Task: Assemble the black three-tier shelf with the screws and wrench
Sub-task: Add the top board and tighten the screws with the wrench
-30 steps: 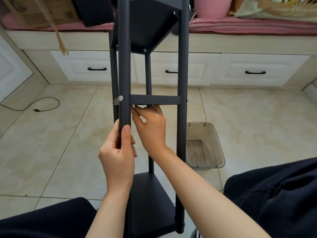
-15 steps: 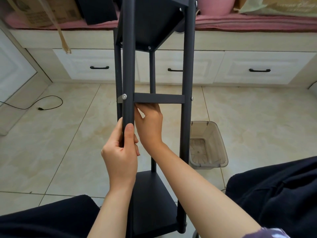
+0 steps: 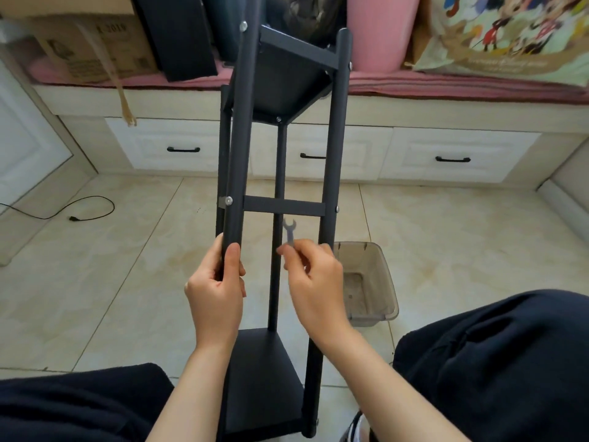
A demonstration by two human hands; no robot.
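Observation:
The black three-tier shelf [image 3: 331,161] leans away from me between my knees, its poles running up the middle of the view. A silver screw [image 3: 228,200] sits where the middle crossbar [image 3: 283,206] meets the near left pole. My left hand [image 3: 216,291] is wrapped around that pole just below the crossbar. My right hand [image 3: 314,282] pinches a small grey wrench [image 3: 289,231] between thumb and fingers, its open jaw pointing up just under the crossbar. A black panel [image 3: 261,371] fills the lowest tier near my lap.
A clear plastic bin [image 3: 369,282] stands on the tiled floor right of the shelf. White drawers [image 3: 455,154] under a pink-cushioned bench run across the back, with a cardboard box [image 3: 89,46] and bags on top. A black cable [image 3: 79,212] lies at left.
My right hand has drawn back from the crossbar's underside and now shows the wrench held upright. The view has tilted up, showing more of the shelf's top. My left hand keeps its grip.

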